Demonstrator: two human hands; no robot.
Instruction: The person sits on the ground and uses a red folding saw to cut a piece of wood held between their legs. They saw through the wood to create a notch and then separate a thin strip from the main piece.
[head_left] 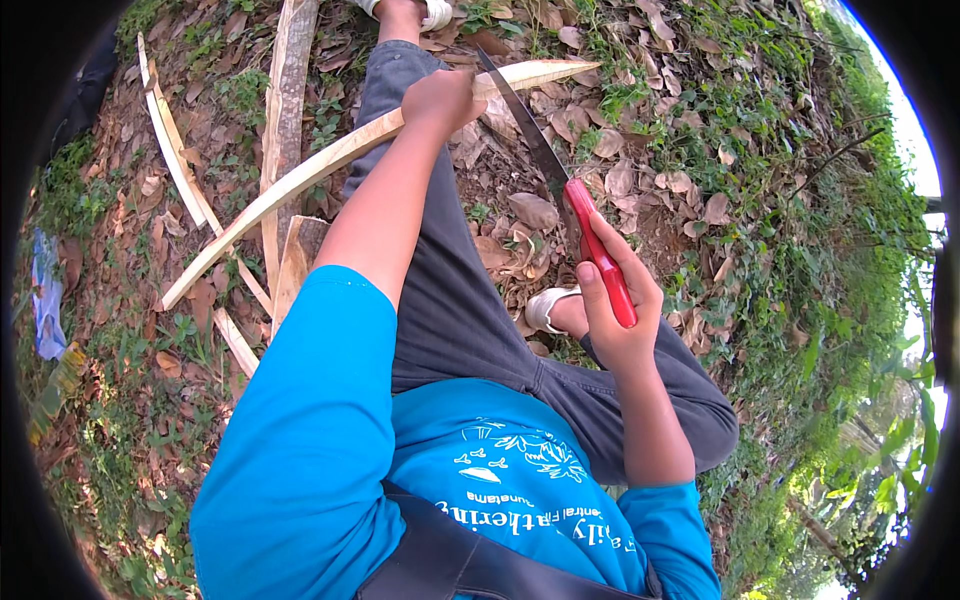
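My left hand [440, 102] is closed in a fist around a long, pale, slightly curved strip of wood [300, 178]. The strip runs from the lower left to a pointed end at the upper right, passing over my outstretched leg. In my right hand [625, 305] is a long knife [535, 135] with a red handle and a dark blade narrowing to a tip. The blade points up and left, crossing the strip just right of my left fist. Whether the blade touches the wood, I cannot tell.
Other split wood strips [170, 135] lie at the left, beside a bark-covered length of wood [292, 95]. A cut wood piece [292, 268] rests near my left arm. Dry leaves [535, 210] and green plants cover the ground. Blue plastic [47, 295] lies at the far left.
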